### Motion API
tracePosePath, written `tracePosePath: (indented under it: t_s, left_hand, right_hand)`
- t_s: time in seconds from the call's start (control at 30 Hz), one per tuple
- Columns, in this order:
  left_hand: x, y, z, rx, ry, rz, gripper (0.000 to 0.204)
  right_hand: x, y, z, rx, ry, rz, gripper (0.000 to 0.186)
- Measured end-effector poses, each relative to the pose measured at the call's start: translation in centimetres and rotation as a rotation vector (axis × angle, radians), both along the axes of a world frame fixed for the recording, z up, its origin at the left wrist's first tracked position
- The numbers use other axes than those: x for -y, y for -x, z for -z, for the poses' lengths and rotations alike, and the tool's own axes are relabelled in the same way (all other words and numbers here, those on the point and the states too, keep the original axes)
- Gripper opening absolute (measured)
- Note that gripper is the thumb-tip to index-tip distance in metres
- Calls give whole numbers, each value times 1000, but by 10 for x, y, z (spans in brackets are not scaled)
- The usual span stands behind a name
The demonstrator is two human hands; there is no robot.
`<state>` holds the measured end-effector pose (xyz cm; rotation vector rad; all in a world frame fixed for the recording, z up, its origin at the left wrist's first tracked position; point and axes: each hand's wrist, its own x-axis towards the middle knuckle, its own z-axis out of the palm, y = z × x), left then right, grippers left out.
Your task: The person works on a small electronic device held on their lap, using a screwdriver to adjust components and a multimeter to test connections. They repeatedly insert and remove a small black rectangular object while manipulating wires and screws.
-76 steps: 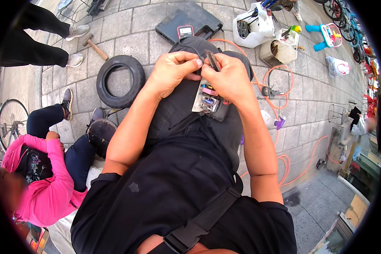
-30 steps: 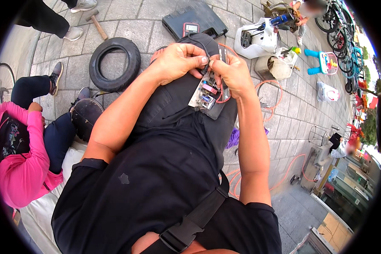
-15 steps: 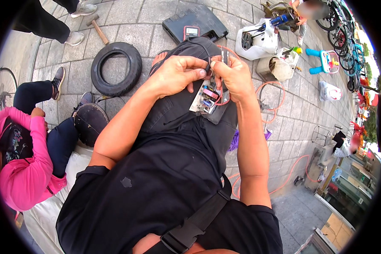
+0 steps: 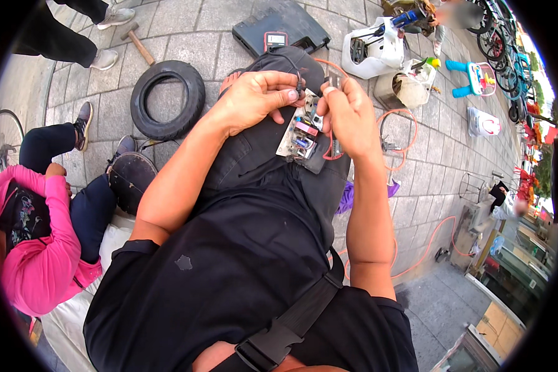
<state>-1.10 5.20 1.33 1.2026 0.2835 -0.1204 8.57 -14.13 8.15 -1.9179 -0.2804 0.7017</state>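
Observation:
A bare circuit board (image 4: 286, 144) with coils and other small parts rests on my thigh, over a dark casing (image 4: 315, 165). My left hand (image 4: 254, 102) is above its far left side, thumb and forefinger pinched on a black cable (image 4: 300, 82). My right hand (image 4: 355, 121) is at the board's right, its fingers closed together; what they hold, if anything, is hidden. A grey metal piece (image 4: 335, 79) shows just beyond those fingers. A thin red wire (image 4: 328, 157) loops along the board's right side.
Ahead lies a black tool case (image 4: 245, 36) bearing a red multimeter (image 4: 275, 39). A tyre (image 4: 195, 99) and a hammer (image 4: 141, 49) lie at the left. A person in pink (image 4: 34, 266) sits beside me. Cut-open white containers (image 4: 381, 59) stand at the right, near an orange hose (image 4: 415, 127).
My right hand has drawn away from the left and turned downward, uncovering more of the board's far end. My left hand keeps its pinch on the cable.

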Motion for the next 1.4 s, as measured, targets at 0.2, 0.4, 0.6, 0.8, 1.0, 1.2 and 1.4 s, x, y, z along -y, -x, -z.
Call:
tracePosePath:
  t_s: [0.2,0.4,0.6,0.8,1.0,1.2,1.4]
  left_hand:
    - [0,1,0,12,-12,-10,44]
    - [8,2,8,-3,-35,-94,42]
    - [9,1,14,-8,-53,-117,38]
    - [9,2,13,0,-45,-110,34]
    - [13,4,17,13,-41,-119,36]
    - [13,1,15,17,34,-140,29]
    - [10,7,17,42,76,-113,29]
  right_hand:
    - [4,18,7,300,140,-204,31]
    - [-2,30,1,516,237,-252,30]
    - [-4,34,5,570,225,-233,29]
    - [-4,37,8,567,195,-202,28]
    - [-4,41,17,686,211,-174,27]
    - [-7,43,23,778,237,-178,29]
    - [-8,49,30,842,293,-157,33]
